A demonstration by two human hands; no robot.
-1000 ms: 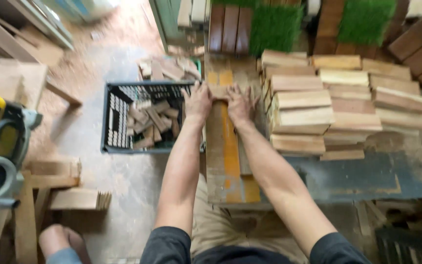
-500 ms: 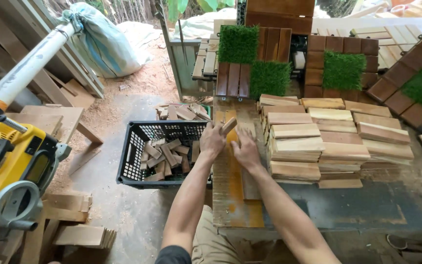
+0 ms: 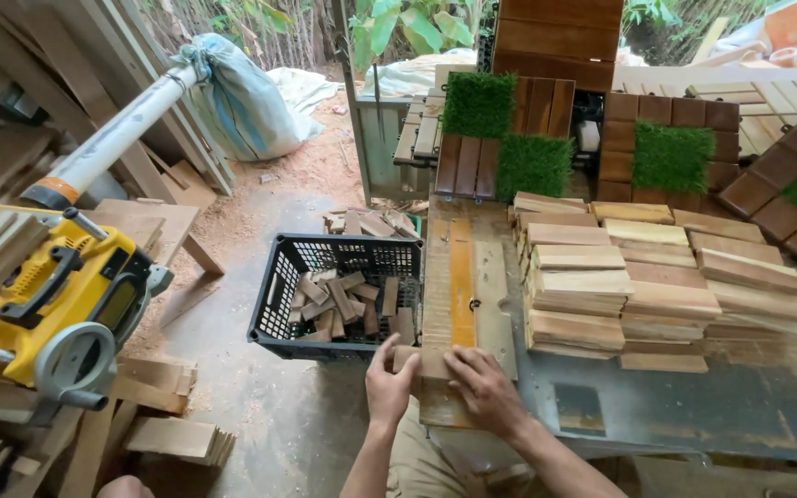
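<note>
The grey bench (image 3: 749, 406) carries stacked wooden slats (image 3: 638, 281) at right and a long slatted jig (image 3: 461, 286) at left.
</note>
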